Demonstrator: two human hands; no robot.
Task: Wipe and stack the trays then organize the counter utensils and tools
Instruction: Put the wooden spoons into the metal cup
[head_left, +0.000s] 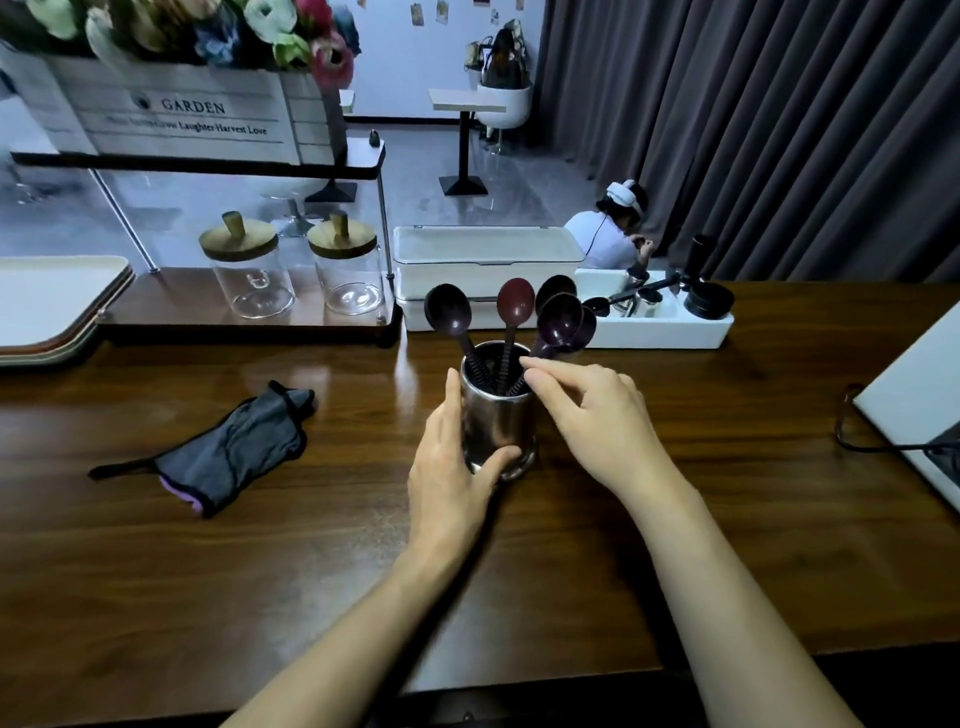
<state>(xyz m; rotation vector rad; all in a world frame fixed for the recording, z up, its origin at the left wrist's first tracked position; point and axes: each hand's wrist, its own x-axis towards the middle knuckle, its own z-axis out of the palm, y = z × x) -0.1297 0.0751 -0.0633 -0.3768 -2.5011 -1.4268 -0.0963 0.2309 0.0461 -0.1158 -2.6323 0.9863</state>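
A shiny metal cup stands upright in the middle of the wooden counter. Several dark wooden spoons stand in it, bowls up. My left hand grips the cup from its left side, thumb across the base. My right hand reaches over the cup's right rim, fingertips touching the spoon handles there. A grey cloth lies crumpled to the left. Stacked trays sit at the far left edge.
Two lidded glass jars stand on a low shelf behind. A white lidded box and a white tray of coffee tools sit at the back. A white appliance with a cable is at right. A seated person is beyond.
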